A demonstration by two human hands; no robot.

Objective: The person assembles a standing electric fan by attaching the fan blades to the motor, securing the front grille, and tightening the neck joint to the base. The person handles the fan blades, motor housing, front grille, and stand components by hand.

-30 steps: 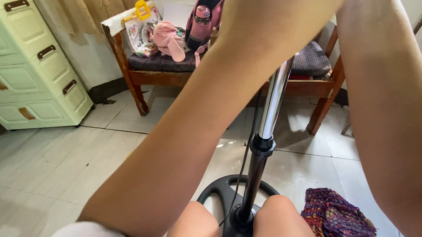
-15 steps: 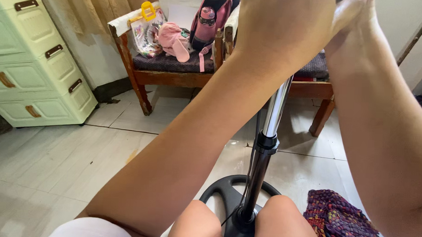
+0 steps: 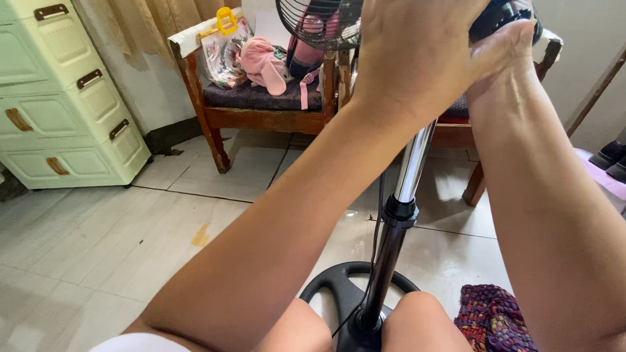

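Fan head sat at the top of the frame, at about twelve o'clock from the person's knees, carried on one upright pole whose chrome upper tube slid into a black lower tube at a single collar. One round black base stood on the tiled floor, and the person's two knees pressed in on either side of the pole's foot, which I judged was to keep the stand from rocking.

Both hands were raised to the back of the fan. The left hand lay cupped over the housing, fingers close together and curled forward; what lay under them I could not tell. The right hand came in from three o'clock, its heel against the dark motor casing; its fingertips were hidden, so I could not say whether they pinched anything. Two hands on one housing looked like a steadying hold. One thin black cord hung down beside the pole.

At eleven o'clock one wooden bench held a pink cap and a bag. At nine o'clock stood one pale green drawer cabinet. One woven purple mat lay at five o'clock, touching nothing, and a pair of black shoes rested on a pink stool at three o'clock.
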